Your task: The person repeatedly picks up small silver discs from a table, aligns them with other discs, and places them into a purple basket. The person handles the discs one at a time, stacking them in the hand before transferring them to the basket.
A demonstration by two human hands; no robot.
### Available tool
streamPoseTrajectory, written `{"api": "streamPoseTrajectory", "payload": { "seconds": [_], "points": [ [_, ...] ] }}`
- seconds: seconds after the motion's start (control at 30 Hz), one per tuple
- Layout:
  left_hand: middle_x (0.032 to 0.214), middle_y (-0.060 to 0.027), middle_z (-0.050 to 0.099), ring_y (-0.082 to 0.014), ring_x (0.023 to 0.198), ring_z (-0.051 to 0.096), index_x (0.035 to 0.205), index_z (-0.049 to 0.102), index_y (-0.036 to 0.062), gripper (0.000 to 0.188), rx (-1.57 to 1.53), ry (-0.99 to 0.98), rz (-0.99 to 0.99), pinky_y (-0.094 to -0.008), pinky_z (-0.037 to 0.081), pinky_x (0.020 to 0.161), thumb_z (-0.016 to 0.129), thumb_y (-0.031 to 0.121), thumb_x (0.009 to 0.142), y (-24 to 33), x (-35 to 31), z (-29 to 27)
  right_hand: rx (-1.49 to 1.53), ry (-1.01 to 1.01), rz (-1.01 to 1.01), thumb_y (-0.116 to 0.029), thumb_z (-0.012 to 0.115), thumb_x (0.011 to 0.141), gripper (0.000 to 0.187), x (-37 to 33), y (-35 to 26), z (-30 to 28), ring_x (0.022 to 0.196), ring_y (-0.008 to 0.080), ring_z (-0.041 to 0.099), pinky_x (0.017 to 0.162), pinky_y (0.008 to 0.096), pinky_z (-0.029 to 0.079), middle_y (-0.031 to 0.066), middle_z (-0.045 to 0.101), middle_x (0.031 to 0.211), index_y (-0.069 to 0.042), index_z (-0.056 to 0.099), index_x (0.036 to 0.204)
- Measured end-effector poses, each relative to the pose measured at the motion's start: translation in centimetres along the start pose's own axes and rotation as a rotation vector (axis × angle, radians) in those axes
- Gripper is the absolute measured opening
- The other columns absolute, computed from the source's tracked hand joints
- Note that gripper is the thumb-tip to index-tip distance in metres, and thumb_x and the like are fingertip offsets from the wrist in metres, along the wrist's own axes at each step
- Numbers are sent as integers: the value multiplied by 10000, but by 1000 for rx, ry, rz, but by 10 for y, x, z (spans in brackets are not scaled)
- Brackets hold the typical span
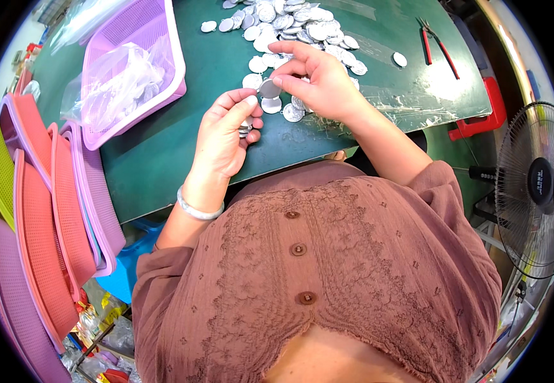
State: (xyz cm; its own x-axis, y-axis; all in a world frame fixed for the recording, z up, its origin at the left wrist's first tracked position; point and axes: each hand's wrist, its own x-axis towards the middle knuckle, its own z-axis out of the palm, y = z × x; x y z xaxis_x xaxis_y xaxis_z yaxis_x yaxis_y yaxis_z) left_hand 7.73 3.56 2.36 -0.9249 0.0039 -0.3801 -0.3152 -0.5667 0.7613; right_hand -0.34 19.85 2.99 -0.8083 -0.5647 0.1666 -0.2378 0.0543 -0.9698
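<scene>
Between the thumb and fingers of my right hand (325, 83) is a flat silver metal disc (268, 89) with a plain grey face. The thumb and index finger of my left hand (219, 140) are at the disc's left edge. A few more silver discs (245, 131) are stacked in the curled fingers of my left hand. Just beyond both hands, a loose pile of round silver medallions (283, 24) spreads over the green table (194, 89); some have a small loop at the rim and raised patterns. Several lie directly under my right hand.
A lilac plastic basket (180, 64) with clear bags of silver pieces stands at the left. Red-handled pliers (441, 51) and a single disc (399, 59) lie at the right. Stacked coloured baskets (40, 236) flank the table's left; a fan (538, 182) stands at right.
</scene>
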Motion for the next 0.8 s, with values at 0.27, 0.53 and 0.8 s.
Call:
{"api": "streamPoseTrajectory", "payload": {
  "seconds": [0.27,0.53,0.8],
  "points": [
    [710,-28,553,-94,587,506,895,530,56,124,17,-30,20,-189,359,463,582,139,817,-1,1,2,247,-63,128,-16,545,802,404,-4,-12,0,752,104,563,705,229,450,71,622,838,9,433,1189],
    [702,-33,547,-107,588,505,901,535,39,103,-36,-38,-22,-184,364,454,544,119,837,0,0,3,451,-127,118,2,533,800,445,-8,-8,-2,851,124,557,765,253,452,110,589,978,5,395,1223],
    [750,-60,578,-118,602,536,894,563,18,189,-68,-132,26,-214,399,478,502,196,874,-5,-2,7,413,-101,65,24,580,768,504,-12,-8,7,860,115,555,758,240,458,100,569,989,8,374,1228]
  ]
}}
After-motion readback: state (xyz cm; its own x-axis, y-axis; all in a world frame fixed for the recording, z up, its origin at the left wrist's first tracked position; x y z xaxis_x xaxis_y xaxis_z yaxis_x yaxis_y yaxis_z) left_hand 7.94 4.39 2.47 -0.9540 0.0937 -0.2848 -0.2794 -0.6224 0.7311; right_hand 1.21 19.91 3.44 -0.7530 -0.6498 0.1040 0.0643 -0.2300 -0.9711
